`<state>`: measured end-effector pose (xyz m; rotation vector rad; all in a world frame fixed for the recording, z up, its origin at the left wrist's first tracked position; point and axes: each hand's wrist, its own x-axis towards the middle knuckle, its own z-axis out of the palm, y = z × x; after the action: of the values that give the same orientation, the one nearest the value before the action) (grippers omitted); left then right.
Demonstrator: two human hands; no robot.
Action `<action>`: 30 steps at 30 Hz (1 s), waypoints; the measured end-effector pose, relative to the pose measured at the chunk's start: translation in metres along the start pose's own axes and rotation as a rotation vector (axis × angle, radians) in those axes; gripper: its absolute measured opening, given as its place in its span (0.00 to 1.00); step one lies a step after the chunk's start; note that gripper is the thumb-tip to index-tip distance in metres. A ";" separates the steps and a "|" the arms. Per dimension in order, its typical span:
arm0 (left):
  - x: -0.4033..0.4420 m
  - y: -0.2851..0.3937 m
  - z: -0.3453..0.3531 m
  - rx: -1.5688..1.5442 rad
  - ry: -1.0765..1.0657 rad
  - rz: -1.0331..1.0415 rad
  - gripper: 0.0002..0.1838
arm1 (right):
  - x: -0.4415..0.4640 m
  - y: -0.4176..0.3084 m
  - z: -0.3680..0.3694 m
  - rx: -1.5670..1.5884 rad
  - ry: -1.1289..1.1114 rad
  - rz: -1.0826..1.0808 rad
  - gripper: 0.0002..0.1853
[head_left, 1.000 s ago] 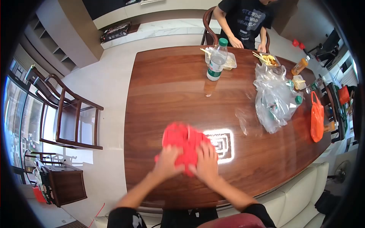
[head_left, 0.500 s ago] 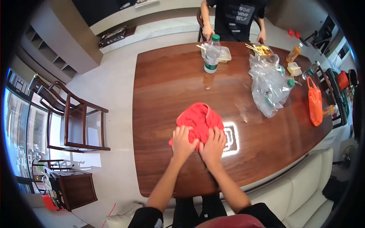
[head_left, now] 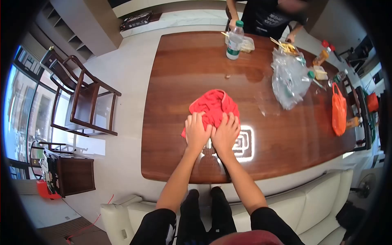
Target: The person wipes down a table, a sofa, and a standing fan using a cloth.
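Note:
A crumpled red cloth lies on the brown wooden table, left of its middle. My left hand presses on the cloth's near left part, its fingers curled into the fabric. Beside it, my right hand grips the near right part, the thumbs of both hands almost touching. A shiny square pattern shows on the table just right of my right hand.
Toward the far edge stand a green-capped bottle and food containers. Plastic bags, an orange bag and a juice bottle are at the right. Another person is across the table; a pale sofa is nearby.
Both hands and the red cloth have moved forward over the table, away from its near edge. The view has shifted, and the other person's arms and body have changed position.

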<state>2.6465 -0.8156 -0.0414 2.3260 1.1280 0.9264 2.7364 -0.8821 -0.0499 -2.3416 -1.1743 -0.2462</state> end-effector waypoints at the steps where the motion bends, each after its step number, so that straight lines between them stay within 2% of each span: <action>1: -0.002 -0.001 0.002 0.003 0.016 0.017 0.23 | -0.002 0.000 -0.002 0.007 -0.003 0.004 0.35; 5: 0.000 -0.011 0.002 0.002 0.049 0.114 0.22 | -0.010 -0.003 -0.006 0.076 0.052 -0.019 0.36; 8: -0.027 -0.005 -0.017 -0.015 -0.030 0.120 0.22 | -0.030 0.004 -0.026 0.081 0.028 -0.110 0.35; 12: -0.107 -0.002 -0.065 -0.023 -0.163 0.188 0.24 | -0.118 0.009 -0.069 0.094 -0.123 -0.134 0.35; 14: -0.144 0.004 -0.083 -0.073 -0.188 0.151 0.27 | -0.156 0.010 -0.086 0.076 -0.223 -0.117 0.36; 16: -0.146 0.004 -0.086 -0.065 -0.248 0.101 0.28 | -0.153 0.008 -0.087 0.101 -0.279 -0.103 0.36; 20: -0.070 -0.013 -0.061 -0.002 -0.276 0.124 0.28 | -0.074 0.014 -0.052 0.069 -0.215 -0.179 0.35; 23: 0.026 -0.045 -0.008 0.144 -0.044 0.205 0.24 | 0.030 0.010 0.006 0.054 -0.069 -0.217 0.33; 25: 0.076 -0.052 0.013 0.130 0.003 0.124 0.24 | 0.080 0.008 0.033 0.081 -0.042 -0.220 0.32; 27: 0.084 -0.050 0.020 0.161 0.012 0.086 0.23 | 0.093 0.005 0.043 0.104 -0.031 -0.206 0.32; 30: 0.063 -0.039 0.011 0.198 -0.001 0.090 0.24 | 0.065 0.002 0.027 0.065 -0.034 -0.163 0.33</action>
<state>2.6617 -0.7431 -0.0472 2.5539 1.1700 0.8801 2.7762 -0.8244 -0.0497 -2.2047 -1.3714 -0.2219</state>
